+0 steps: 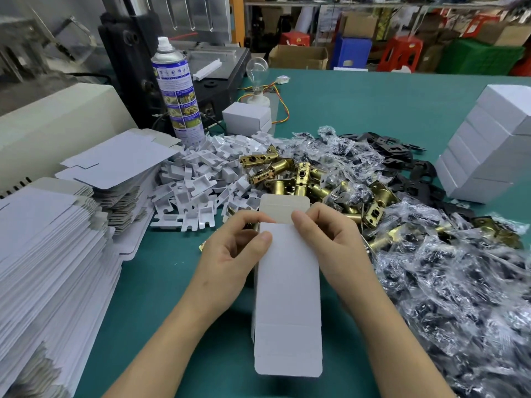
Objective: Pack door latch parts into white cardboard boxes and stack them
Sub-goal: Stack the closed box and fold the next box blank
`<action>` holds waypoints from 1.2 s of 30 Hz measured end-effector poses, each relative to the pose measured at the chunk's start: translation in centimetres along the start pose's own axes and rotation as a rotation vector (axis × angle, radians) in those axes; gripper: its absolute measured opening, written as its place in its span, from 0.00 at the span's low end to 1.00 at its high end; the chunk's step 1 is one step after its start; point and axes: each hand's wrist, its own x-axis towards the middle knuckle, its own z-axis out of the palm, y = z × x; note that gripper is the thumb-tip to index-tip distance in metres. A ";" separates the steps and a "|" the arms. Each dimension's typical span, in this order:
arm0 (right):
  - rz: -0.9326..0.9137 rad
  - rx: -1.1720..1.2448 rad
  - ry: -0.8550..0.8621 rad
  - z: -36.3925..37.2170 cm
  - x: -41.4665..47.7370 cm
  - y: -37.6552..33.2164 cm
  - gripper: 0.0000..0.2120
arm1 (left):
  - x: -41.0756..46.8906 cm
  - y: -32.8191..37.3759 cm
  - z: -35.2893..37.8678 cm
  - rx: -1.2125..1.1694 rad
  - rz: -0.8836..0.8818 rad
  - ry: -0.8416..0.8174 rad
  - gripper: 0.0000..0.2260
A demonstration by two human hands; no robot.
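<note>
**Both hands on a flat white box, top flap up**

- Long white cardboard box (287,285), still flattened, lies at centre front on the green table mat (359,104). Its near flap points toward the person. The far flap (284,209) stands up with its grey inner side showing.
- Left hand (230,257): the thumb presses the front face near the top left corner and the fingers curl round the left edge, so the hand pinches the box.
- Right hand (330,242): the thumb sits at the fold line of the far flap and the fingers curl behind the right edge, gripping the box.
- Pile of brass-coloured metal door latches (310,179) lies just beyond the box.
- Heap of small white plastic pieces (201,179) lies left of the latches.
- Clear plastic bags with dark contents (445,268) are spread on the right, with black flat metal plates (402,147) behind them.
- Stack of closed white boxes (482,156) is at far right, well apart from the hands.
- Two stacks of flat white box blanks (43,268) are at left.
- Blue-labelled spray can (178,93) stands upright behind the plastic pieces.
</note>
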 end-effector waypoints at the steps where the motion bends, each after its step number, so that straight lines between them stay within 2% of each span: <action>1: 0.008 0.006 0.001 0.0 0.0 -0.1 0.19 | 0.0 -0.1 0.0 -0.006 -0.008 -0.002 0.09; 4: 0.064 0.043 0.018 0.0 0.1 -0.1 0.21 | 0.0 -0.2 0.0 -0.004 -0.017 -0.014 0.09; 6: 0.139 0.162 0.062 -0.3 0.2 -0.1 0.21 | 0.1 -0.1 0.0 -0.011 -0.019 -0.019 0.08; 9: 0.192 0.365 0.108 -0.9 0.2 -0.5 0.10 | 0.1 -0.1 -0.2 -0.040 -0.027 0.002 0.08; 11: 0.247 0.429 0.086 -1.0 0.2 -0.5 0.17 | 0.2 -0.2 -0.2 -0.044 -0.029 -0.006 0.08; 13: 0.288 0.451 0.017 -0.8 0.1 -0.6 0.19 | 0.2 -0.3 -0.2 -0.034 -0.024 -0.027 0.05; 18: 0.230 0.424 -0.042 -0.8 0.1 -0.1 0.13 | 0.3 -0.6 -0.3 -0.014 -0.048 0.016 0.08; 23: 0.198 0.339 -0.078 -0.8 0.1 0.0 0.13 | 0.2 -0.9 -0.1 0.057 -0.012 0.024 0.10; 27: 0.191 0.272 -0.097 -0.8 0.0 -0.2 0.16 | 0.2 -1.1 -0.3 0.057 -0.008 0.017 0.16; 30: 0.178 0.229 -0.135 -0.8 0.0 -0.4 0.10 | 0.4 -1.2 -0.2 0.066 -0.001 0.032 0.14; 33: 0.186 0.200 -0.174 -0.6 -0.1 -0.6 0.17 | 0.4 -1.1 -0.2 0.026 -0.005 0.048 0.14; 36: 0.188 0.175 -0.143 -0.1 -0.1 -0.6 0.14 | 0.4 -1.2 -0.2 0.053 0.014 0.064 0.10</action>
